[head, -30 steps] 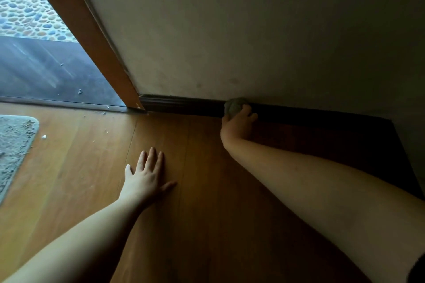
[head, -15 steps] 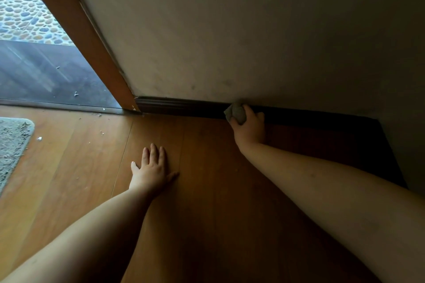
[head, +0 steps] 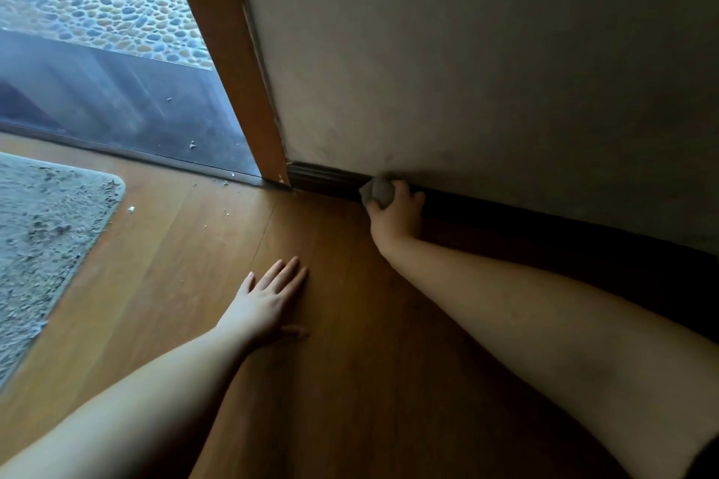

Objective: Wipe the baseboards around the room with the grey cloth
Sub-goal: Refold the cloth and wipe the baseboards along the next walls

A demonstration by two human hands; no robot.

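head view shows your right hand (head: 395, 212) gripping the balled grey cloth (head: 376, 191) against the baseboard (head: 327, 180) near the door frame (head: 233, 62), left hand (head: 268, 297) flat on the floor (head: 350, 362); press firmly, wiping right into the corner.

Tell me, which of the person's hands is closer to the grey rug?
Left. The left hand lies flat on the wooden floor, apart from the grey rug; the right hand is farther off, gripping the grey cloth against the baseboard.

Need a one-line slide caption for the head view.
Right hand presses a balled grey cloth against the dark baseboard near the door frame; left hand flat on wood floor.
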